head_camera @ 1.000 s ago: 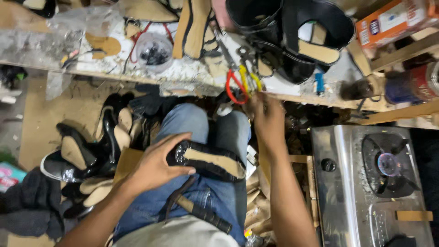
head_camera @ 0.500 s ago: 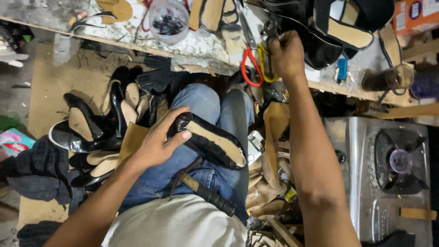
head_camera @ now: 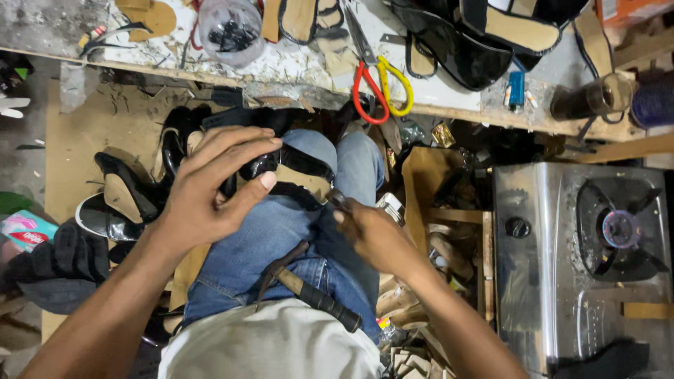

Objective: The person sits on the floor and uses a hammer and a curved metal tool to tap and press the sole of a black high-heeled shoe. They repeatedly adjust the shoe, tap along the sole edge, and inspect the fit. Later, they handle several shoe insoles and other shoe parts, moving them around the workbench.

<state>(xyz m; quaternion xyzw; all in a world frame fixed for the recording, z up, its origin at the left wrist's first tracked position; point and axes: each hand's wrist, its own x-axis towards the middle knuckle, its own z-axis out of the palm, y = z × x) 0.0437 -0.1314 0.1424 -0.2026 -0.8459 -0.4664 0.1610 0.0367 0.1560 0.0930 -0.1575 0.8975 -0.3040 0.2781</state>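
Shoe, black with a tan insole, lies sole-up across our lap on the jeans, where both hands reach it easily. Our left hand wraps over its heel end, fingers curled and thumb pressed to the insole, pinning it steady. Our right hand pinches a small dark tool at the shoe's edge. A hammer rests on our thigh within reach; scissors lie on the counter beyond our knees.

Pretty cramped spot: paint-splattered wooden workbench up top, bare concrete floor on one side, steel gas stove on the other.
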